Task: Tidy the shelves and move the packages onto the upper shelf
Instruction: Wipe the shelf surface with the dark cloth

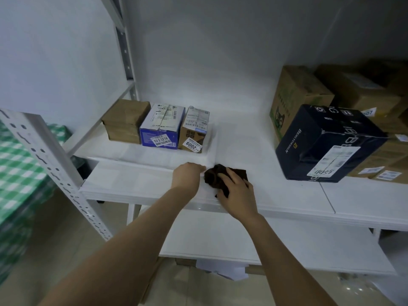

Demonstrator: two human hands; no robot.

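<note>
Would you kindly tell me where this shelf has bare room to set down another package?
The widest bare patch lies between the 2009 box and the navy box, behind the right hand on the dark cloth. The stacked cartons on the right are crowded.

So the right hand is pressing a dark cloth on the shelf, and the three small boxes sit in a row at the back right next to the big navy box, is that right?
Not quite. The head view shows the right hand on the dark cloth on the shelf, but the three small boxes sit in a row at the back left, well apart from the big navy box, which is on the right.
</note>
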